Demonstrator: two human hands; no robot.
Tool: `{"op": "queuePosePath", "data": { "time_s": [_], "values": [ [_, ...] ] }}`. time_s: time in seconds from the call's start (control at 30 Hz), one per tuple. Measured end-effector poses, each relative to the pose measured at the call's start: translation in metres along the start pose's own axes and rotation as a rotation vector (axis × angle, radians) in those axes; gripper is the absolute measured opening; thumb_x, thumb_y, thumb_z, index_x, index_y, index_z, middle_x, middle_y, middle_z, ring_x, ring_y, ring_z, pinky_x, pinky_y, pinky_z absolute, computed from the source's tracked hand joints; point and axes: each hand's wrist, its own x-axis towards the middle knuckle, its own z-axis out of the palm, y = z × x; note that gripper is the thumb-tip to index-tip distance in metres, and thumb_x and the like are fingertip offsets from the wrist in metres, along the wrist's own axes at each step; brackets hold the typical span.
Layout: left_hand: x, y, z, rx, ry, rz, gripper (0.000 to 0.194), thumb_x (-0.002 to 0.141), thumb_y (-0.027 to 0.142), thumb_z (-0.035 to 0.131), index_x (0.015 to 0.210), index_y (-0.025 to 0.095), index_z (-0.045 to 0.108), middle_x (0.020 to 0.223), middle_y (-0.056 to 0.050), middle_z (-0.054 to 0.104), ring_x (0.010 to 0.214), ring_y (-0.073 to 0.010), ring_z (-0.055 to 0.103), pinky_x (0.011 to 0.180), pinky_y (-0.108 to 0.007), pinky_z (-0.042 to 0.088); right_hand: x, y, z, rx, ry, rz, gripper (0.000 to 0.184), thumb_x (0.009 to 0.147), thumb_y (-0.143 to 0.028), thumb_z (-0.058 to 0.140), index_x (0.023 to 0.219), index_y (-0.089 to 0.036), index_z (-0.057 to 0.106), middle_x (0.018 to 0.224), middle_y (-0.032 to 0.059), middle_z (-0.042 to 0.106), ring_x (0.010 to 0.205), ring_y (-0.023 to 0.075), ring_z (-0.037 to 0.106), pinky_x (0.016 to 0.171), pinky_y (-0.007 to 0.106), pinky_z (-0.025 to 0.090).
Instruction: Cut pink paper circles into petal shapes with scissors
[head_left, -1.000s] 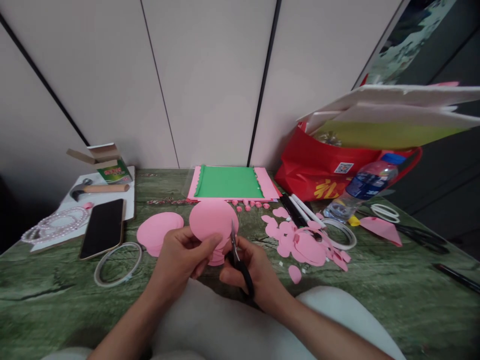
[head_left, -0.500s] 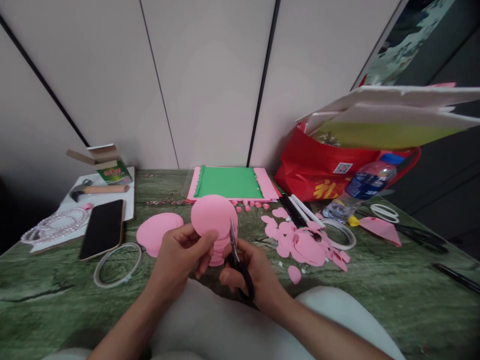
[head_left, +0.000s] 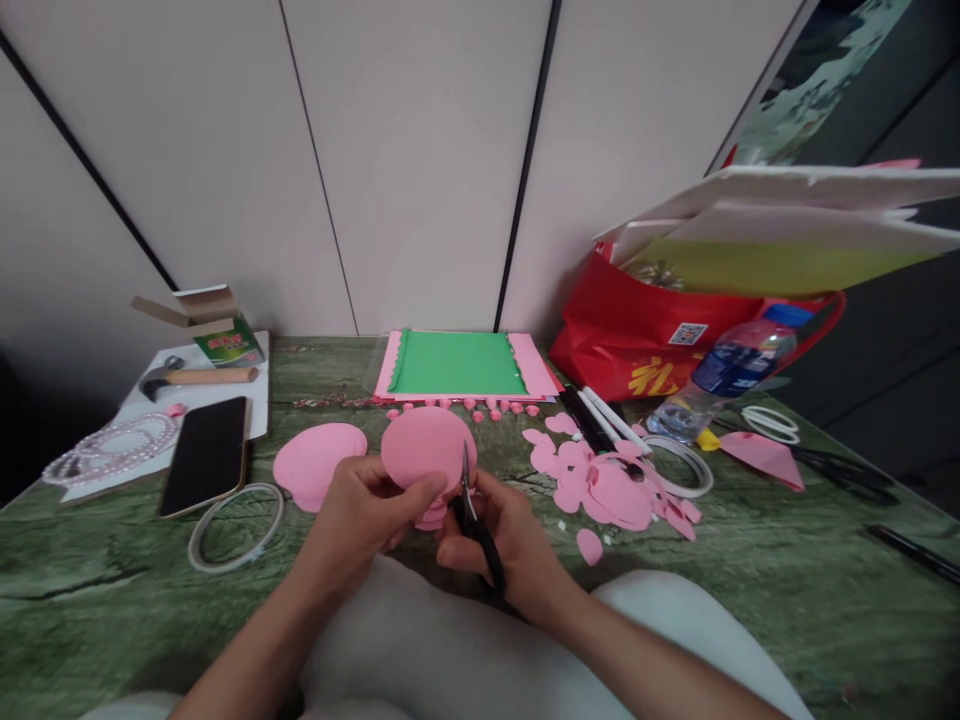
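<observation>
Between thumb and fingers, my left hand (head_left: 375, 505) pinches a round pink paper disc (head_left: 426, 445) by its lower edge. My right hand (head_left: 501, 530) grips black-handled scissors (head_left: 480, 535), their blades pointing up against the disc's right side. Whether the blades are fully closed is hard to see. Below the disc, partly covered by my hands, lie more pink paper pieces (head_left: 431, 518). A stack of pink paper circles (head_left: 319, 460) rests on the table to the left of my left hand. Pink paper scraps (head_left: 615, 492) are heaped to the right of my right hand.
On the left are a phone (head_left: 206, 455), a tape roll (head_left: 236, 528), a hammer (head_left: 202, 376) and a bead string (head_left: 112, 450). Green paper (head_left: 459, 363) lies at the back behind small pink rolls (head_left: 493, 404). A red bag (head_left: 637, 335) and a water bottle (head_left: 731, 375) stand right.
The disc has dropped slightly and tilted flatter, uncovering more small pink rolls behind it. The scissors stay at its right edge, and both hands keep their hold.
</observation>
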Motion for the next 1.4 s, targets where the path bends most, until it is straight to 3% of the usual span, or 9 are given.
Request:
{"op": "queuePosePath", "data": {
  "time_s": [0.23, 0.47, 0.77, 1.0, 1.2, 1.4],
  "values": [
    [0.0004, -0.0028, -0.0019, -0.012, -0.018, 0.023, 0.025, 0.064, 0.034, 0.065, 0.052, 0.013, 0.057, 0.034, 0.008, 0.036, 0.032, -0.0025, 0.024, 0.033, -0.017, 0.014, -0.0009, -0.0005, -0.001, 0.016, 0.01, 0.039, 0.046, 0.052, -0.036, 0.077, 0.079, -0.018, 0.045, 0.052, -0.0083, 0.044, 0.045, 0.0052, 0.031, 0.043, 0.018, 0.023],
    [0.0021, -0.0051, -0.0036, -0.06, -0.027, 0.079, 0.025, 0.066, 0.031, 0.066, 0.052, 0.014, 0.054, 0.036, 0.008, 0.036, 0.033, -0.0022, 0.026, 0.033, -0.017, 0.016, -0.0005, -0.0036, -0.0003, 0.004, 0.018, 0.019, 0.037, 0.053, -0.025, 0.075, 0.077, -0.017, 0.047, 0.048, -0.0094, 0.043, 0.043, 0.0046, 0.029, 0.042, 0.018, 0.023],
    [0.0014, -0.0024, -0.0038, -0.075, -0.006, 0.117, 0.026, 0.065, 0.03, 0.067, 0.05, 0.014, 0.052, 0.036, 0.008, 0.036, 0.033, -0.002, 0.027, 0.033, -0.016, 0.018, -0.0005, -0.0039, 0.0006, -0.033, 0.075, 0.074, 0.036, 0.05, -0.028, 0.075, 0.071, -0.019, 0.047, 0.046, -0.0074, 0.049, 0.037, 0.0059, 0.039, 0.037, 0.017, 0.027],
    [-0.002, 0.0004, 0.0018, -0.128, -0.095, 0.042, 0.025, 0.07, 0.033, 0.062, 0.056, 0.015, 0.054, 0.043, 0.004, 0.052, 0.031, -0.007, 0.043, 0.03, -0.017, 0.029, -0.0006, 0.0017, 0.0021, -0.038, 0.011, 0.044, 0.041, 0.051, -0.038, 0.076, 0.072, -0.018, 0.047, 0.049, -0.0061, 0.053, 0.037, 0.0061, 0.041, 0.036, 0.017, 0.031],
    [0.0002, -0.002, -0.0013, -0.038, 0.003, 0.066, 0.032, 0.066, 0.032, 0.066, 0.046, 0.014, 0.049, 0.034, 0.007, 0.041, 0.029, -0.0018, 0.03, 0.03, -0.014, 0.019, -0.0016, 0.002, 0.003, -0.041, 0.031, 0.045, 0.044, 0.051, -0.039, 0.077, 0.074, -0.018, 0.046, 0.045, -0.0081, 0.049, 0.038, 0.0054, 0.039, 0.037, 0.016, 0.027],
    [-0.0001, -0.0006, -0.0014, -0.001, -0.049, 0.029, 0.025, 0.064, 0.032, 0.066, 0.052, 0.013, 0.055, 0.035, 0.008, 0.04, 0.03, -0.0017, 0.028, 0.031, -0.015, 0.018, 0.0005, -0.0012, 0.0003, -0.041, 0.025, 0.013, 0.045, 0.052, -0.033, 0.078, 0.08, -0.017, 0.047, 0.054, -0.0068, 0.049, 0.046, 0.0061, 0.038, 0.044, 0.018, 0.029]
  ]
}}
